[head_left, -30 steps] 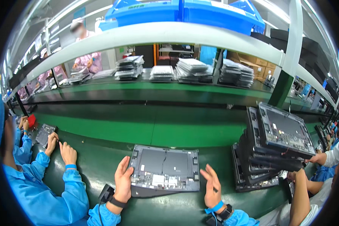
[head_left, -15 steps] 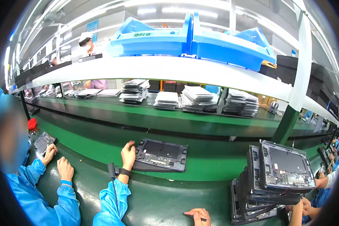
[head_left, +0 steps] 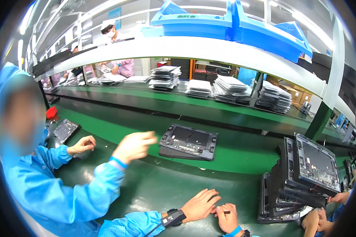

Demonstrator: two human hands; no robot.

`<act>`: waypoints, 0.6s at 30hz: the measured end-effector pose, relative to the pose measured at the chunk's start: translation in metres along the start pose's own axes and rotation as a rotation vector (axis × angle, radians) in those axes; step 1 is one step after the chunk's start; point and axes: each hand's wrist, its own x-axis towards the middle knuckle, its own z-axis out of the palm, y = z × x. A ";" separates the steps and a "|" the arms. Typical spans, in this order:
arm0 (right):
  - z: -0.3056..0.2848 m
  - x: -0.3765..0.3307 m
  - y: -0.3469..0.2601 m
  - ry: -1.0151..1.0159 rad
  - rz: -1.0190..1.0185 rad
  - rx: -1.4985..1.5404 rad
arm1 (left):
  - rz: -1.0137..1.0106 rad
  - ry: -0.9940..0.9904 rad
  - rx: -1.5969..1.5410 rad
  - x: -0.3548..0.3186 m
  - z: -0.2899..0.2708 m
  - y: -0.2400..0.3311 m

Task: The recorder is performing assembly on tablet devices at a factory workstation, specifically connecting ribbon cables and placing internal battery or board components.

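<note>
My left hand [head_left: 200, 205], in a blue sleeve with a black device strapped at the wrist, lies above the green bench with its fingers stretched out. Its fingertips come close to my right hand [head_left: 228, 219], whose fingers are curled in around a small dark piece [head_left: 226, 212]; what the piece is, I cannot make out. Beyond both hands rests an opened tablet-like device [head_left: 189, 141], its circuit board and black battery exposed, with another dark panel under it. A co-worker's hand [head_left: 136, 146] from the left reaches toward its left edge, blurred by motion.
A tall, uneven stack of similar opened devices [head_left: 314, 164] stands at the right, with another person's hands [head_left: 318, 221] beside it. Another device [head_left: 65, 131] and a red container [head_left: 51, 112] are at far left. Blue bins [head_left: 194, 29] sit on the shelf above stacked panels [head_left: 231, 90].
My left hand has left the device's left edge and come back beside my right hand. The co-worker's hand has lifted from the bench toward the device. The view has shifted.
</note>
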 end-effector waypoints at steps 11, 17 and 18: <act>-0.002 0.001 -0.006 -0.084 -0.069 -0.083 | -0.077 -0.028 0.087 -0.005 -0.001 -0.011; 0.000 0.002 -0.008 -0.114 -0.087 -0.064 | -0.127 -0.041 0.047 -0.008 -0.011 -0.010; -0.001 0.001 -0.007 -0.122 -0.089 -0.067 | -0.120 -0.041 0.039 -0.007 -0.010 -0.008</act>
